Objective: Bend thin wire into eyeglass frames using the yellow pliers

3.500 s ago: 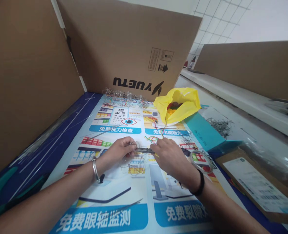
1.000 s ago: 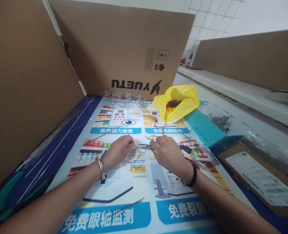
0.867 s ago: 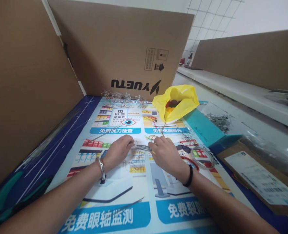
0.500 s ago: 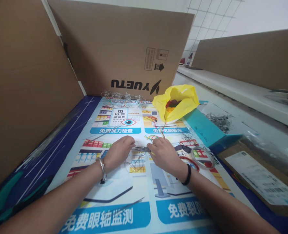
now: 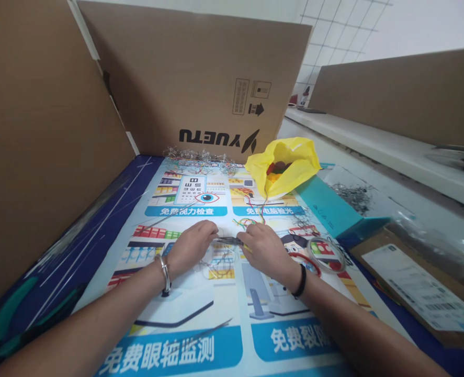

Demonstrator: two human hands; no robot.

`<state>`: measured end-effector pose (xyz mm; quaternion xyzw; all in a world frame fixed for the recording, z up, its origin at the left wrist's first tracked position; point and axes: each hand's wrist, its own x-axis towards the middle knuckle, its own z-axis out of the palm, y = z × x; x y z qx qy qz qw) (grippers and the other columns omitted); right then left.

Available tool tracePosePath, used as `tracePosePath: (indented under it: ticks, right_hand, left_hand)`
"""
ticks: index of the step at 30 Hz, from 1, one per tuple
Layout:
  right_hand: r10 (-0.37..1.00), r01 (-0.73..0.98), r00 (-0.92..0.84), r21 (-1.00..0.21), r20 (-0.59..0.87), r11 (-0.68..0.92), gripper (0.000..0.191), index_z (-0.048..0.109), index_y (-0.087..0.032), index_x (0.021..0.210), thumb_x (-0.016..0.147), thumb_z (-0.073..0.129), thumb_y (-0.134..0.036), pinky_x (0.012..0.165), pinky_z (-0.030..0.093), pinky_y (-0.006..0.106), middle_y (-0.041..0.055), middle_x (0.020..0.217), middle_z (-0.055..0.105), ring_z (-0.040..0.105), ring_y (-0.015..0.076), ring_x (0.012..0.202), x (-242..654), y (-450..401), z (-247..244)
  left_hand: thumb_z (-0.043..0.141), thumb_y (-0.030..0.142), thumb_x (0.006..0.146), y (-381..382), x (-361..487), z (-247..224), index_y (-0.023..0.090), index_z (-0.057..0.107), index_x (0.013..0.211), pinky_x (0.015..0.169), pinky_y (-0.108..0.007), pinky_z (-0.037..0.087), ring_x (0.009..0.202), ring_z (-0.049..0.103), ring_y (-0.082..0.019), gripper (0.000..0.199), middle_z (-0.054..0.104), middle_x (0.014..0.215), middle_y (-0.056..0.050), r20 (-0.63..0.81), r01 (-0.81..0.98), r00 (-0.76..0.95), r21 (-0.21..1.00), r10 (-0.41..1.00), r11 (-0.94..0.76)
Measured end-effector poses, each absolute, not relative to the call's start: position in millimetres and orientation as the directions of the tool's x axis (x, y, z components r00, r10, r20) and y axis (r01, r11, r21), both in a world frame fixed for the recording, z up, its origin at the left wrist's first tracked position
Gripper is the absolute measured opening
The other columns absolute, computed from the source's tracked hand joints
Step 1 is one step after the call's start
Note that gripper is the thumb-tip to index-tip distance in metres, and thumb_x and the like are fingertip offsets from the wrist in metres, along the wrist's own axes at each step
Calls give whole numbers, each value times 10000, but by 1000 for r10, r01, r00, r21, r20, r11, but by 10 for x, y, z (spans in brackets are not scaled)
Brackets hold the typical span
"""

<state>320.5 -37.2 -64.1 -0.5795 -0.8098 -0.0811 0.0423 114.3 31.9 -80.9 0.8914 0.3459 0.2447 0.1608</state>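
Observation:
Over the middle of the printed mat (image 5: 232, 309), my left hand (image 5: 194, 243) pinches one end of a thin bundle of grey wire (image 5: 226, 240). At the bundle's other end my right hand (image 5: 263, 248) is closed, with a bit of yellow showing beneath its fingers; what exactly it grips is partly hidden. Thin looped wires (image 5: 219, 264) lie just below, between the hands. Red, green and yellow strands (image 5: 247, 222) run from the right hand's fingertips toward a yellow bag (image 5: 294, 162).
Cardboard panels (image 5: 200, 68) stand behind and at the left. Green-handled pliers (image 5: 10, 314) lie at the lower left. Wire coils (image 5: 326, 254) sit right of my right hand. Farther right are a teal box (image 5: 326, 204) and a labelled cardboard package (image 5: 420, 288).

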Motion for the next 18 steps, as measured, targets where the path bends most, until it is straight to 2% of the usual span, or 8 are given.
tracePosePath:
  ticks: [8,18]
  right_hand:
    - [940,953,-302,64,160,296,164,610,-194,933,822,491,-214,757,309,310,72,898,552,460,207,896,3197,-374,-665]
    - [954,961,-274,65,124,268,155,593,-203,902,833,460,-242,691,325,293,53,860,577,504,188,827,3179,-388,-652]
  left_hand:
    - [406,211,897,317,1140,-823,215,501,901,743,-307,443,847,572,-177,95,598,888,-19,342,515,624,496,703,-699]
    - [419,203,897,310,1136,-807,206,510,897,730,-294,439,826,569,-170,91,598,870,-16,351,504,643,476,681,-721]
